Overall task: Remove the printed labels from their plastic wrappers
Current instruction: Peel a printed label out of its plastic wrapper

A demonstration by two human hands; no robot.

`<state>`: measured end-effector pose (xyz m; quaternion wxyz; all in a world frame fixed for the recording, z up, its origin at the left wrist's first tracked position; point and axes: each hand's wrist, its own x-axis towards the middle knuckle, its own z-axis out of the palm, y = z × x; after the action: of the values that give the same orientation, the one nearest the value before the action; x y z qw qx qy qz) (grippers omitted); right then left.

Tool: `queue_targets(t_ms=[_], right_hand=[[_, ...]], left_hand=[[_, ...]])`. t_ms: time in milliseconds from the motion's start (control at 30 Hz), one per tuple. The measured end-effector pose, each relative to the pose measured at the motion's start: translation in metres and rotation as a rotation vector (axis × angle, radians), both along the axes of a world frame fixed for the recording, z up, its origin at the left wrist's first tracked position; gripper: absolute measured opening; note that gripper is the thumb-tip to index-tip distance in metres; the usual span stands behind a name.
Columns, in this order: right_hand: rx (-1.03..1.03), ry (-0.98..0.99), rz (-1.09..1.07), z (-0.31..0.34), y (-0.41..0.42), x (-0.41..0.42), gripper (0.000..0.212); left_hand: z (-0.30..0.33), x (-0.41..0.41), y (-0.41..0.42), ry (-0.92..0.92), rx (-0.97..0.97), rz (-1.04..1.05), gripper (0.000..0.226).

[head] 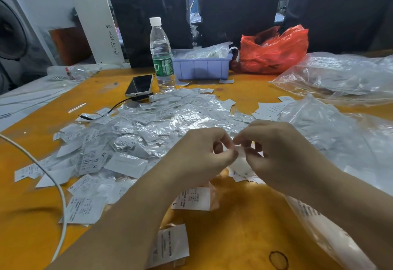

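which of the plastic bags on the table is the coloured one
The red bag at the back, just right of the purple bin. The big bags along the right side are all clear and see-through.

Red bag (274, 50), lilac bin (204, 67)

The small wrapper (239, 150) pinched between the left hand (204, 155) and right hand (276, 152) at centre frame is mostly covered by fingers; whether a label is inside cannot be told. Print on the labels (91, 161) at centre left is too small to read. The cable (61, 195) and the clear bags (340, 78) run off the frame edges.
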<state>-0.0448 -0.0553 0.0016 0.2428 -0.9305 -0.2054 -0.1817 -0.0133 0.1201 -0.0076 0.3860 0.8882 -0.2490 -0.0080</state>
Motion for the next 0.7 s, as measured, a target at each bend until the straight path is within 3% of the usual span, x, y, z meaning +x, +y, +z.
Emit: queue_targets(t_ms=[200, 433, 700], right_hand=[[0.066, -0.052, 0.028, -0.0012, 0.0011, 0.0009, 0.02], [0.064, -0.116, 0.018, 0.0014, -0.0009, 0.0, 0.012], [-0.019, 0.015, -0.068, -0.0008, -0.0024, 0.0042, 0.006]], left_hand=[[0.001, 0.0002, -0.0007, -0.002, 0.008, -0.001, 0.027], [0.002, 0.0009, 0.0011, 0.023, 0.028, 0.015, 0.019], [0.0019, 0.0013, 0.0011, 0.014, 0.005, 0.039, 0.028]])
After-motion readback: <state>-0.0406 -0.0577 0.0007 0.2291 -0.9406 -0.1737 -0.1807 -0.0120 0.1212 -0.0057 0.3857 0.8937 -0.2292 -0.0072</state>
